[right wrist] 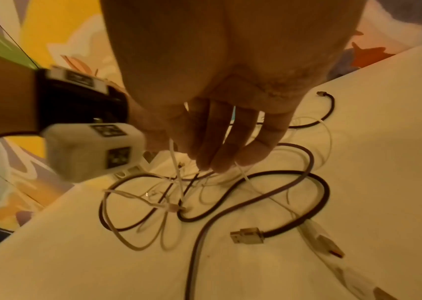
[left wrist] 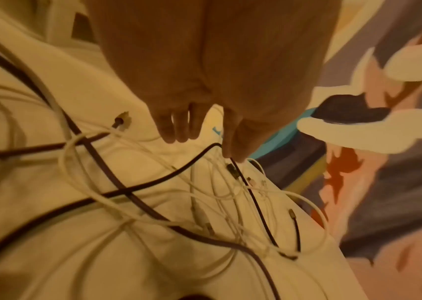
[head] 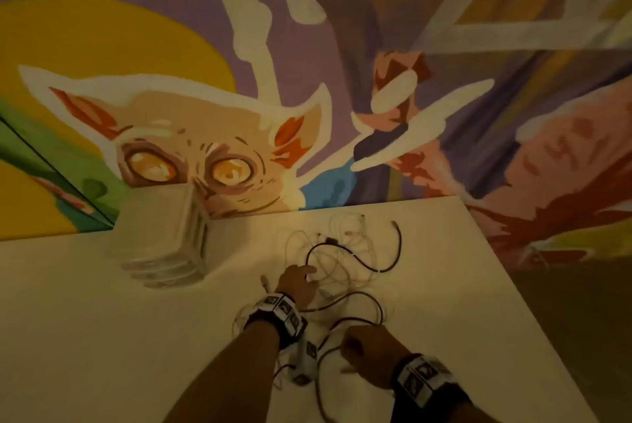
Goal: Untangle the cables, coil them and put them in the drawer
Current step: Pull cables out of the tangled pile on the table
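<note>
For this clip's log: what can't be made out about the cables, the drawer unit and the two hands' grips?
- Cables: head view too small and dim to count or trace them.
- Clear drawer unit: blurred in head view; contents unreadable.
- Left hand: its fingers hide whether it pinches the thin black cable.
- Right hand: white cables run up into its curled fingers; which ones is unclear.

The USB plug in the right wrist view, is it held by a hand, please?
No, the USB plug lies bare on the table, below the right hand.
</note>
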